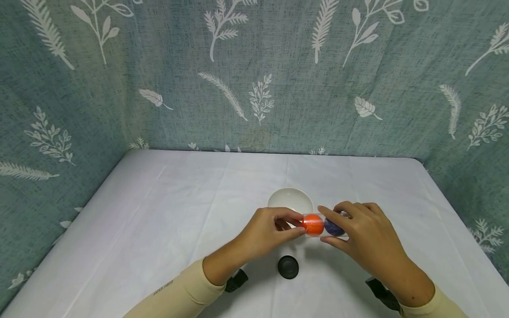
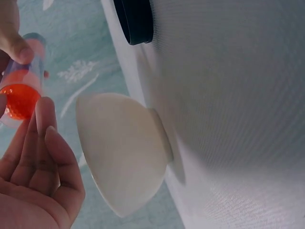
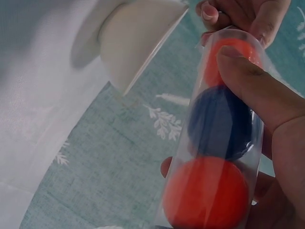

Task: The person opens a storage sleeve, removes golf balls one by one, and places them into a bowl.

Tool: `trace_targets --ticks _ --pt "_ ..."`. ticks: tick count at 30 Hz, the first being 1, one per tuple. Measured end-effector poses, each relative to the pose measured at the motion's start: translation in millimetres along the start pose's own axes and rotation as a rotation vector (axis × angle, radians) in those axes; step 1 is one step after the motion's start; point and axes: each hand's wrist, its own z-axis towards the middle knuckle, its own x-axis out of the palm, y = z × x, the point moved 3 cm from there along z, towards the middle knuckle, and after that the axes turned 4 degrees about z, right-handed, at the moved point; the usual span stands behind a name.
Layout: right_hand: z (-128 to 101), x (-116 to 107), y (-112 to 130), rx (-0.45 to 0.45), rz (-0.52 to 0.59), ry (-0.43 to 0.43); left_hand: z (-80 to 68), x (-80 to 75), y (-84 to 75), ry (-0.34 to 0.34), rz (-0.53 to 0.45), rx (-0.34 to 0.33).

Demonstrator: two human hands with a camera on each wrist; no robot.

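A clear plastic tube (image 3: 217, 152) holds a row of balls, orange and dark blue by turns. My right hand (image 1: 367, 234) grips it round the side, with the thumb lying along the wall in the right wrist view. The left hand (image 1: 270, 227) pinches the tube's left end between thumb and fingers, right by the end orange ball (image 1: 313, 225). Beside that orange ball sits a blue ball (image 1: 333, 227), partly covered by the right fingers. Nearer me on the table lies a round black lid (image 1: 288, 267).
Just behind the hands stands a white bowl (image 1: 290, 198), its front edge partly hidden by them. A white cloth covers the table (image 1: 179, 212), and a green leaf-patterned curtain (image 1: 254, 88) hangs round its back and sides.
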Motion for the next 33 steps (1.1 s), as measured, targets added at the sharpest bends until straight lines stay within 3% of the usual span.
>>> trace_targets --ticks 33 --pt "0.3 3.3 -4.8 0.018 0.02 0.016 -0.3 -2.6 0.7 0.028 -0.042 -0.035"
